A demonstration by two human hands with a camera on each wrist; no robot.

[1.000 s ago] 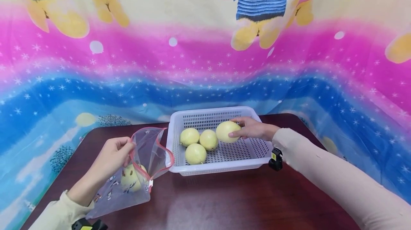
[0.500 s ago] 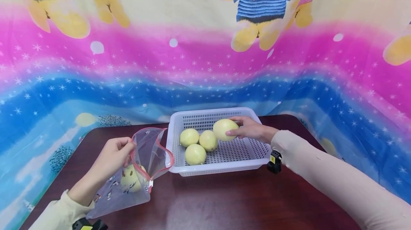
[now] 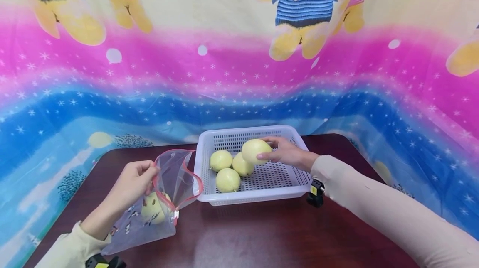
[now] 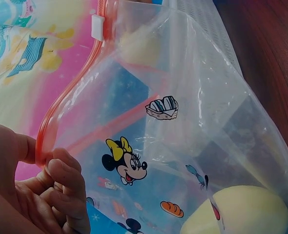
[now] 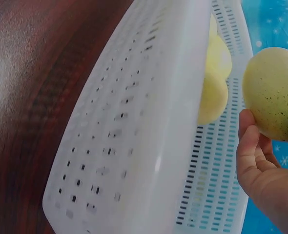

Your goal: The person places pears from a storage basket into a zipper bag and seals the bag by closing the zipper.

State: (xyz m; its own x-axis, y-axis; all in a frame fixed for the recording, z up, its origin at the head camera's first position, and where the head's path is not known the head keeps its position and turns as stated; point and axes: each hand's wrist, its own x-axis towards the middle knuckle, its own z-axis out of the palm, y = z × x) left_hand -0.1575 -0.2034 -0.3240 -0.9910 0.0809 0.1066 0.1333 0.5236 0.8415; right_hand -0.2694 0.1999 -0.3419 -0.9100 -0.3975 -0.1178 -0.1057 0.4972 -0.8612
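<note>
1. Right hand grips one pale-yellow fruit above one perforated basket.
2. Three more fruits lie inside that basket.
3. Left hand pinches one zip bag, one bagged fruit inside.

Head view bright, evenly lit; soft sheen on the surface between and nearer than both hands' fingers; wide-angle stretch on the sleeve behind the right fingers. Left wrist view duller: white glints on the bag up-right of the left fingers, fruit behind film hazy. Right wrist view: pale glare far left of fingers, basket rim beside them soft, highlighted.
</note>
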